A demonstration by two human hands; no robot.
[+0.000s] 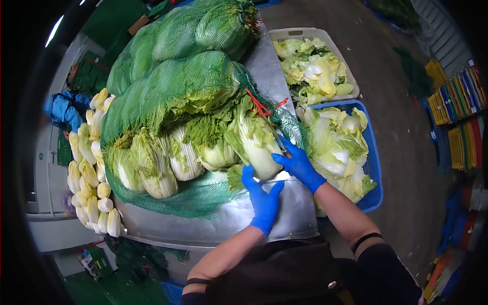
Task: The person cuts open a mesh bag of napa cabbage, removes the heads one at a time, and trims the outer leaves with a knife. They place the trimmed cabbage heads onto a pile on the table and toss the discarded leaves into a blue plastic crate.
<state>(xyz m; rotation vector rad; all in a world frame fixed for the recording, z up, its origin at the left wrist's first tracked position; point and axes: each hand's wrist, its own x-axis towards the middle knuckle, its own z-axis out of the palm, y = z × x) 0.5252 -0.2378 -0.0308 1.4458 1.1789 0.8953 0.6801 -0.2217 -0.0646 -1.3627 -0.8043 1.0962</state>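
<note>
A napa cabbage (255, 142) lies at the right end of a row, its pale base toward me. My left hand (264, 202), in a blue glove, has thumb and fingers spread, with fingertips right at the lower left of that base. My right hand (300, 166), gloved the same way, is closed around a knife (279, 139); the thin blade runs along the cabbage's right side. More napa cabbages (157, 168) lie to the left, partly covered by a green mesh bag (168, 86). A red tie (259, 105) lies on the mesh above the cabbage.
The metal table (213, 231) carries a second filled mesh bag (203, 30) at the back. Trimmed cabbages (89, 173) are stacked at the left. Loose leaves fill a white crate (351, 76) and a blue crate (377, 178) at the right. Coloured crates (460, 96) stand far right.
</note>
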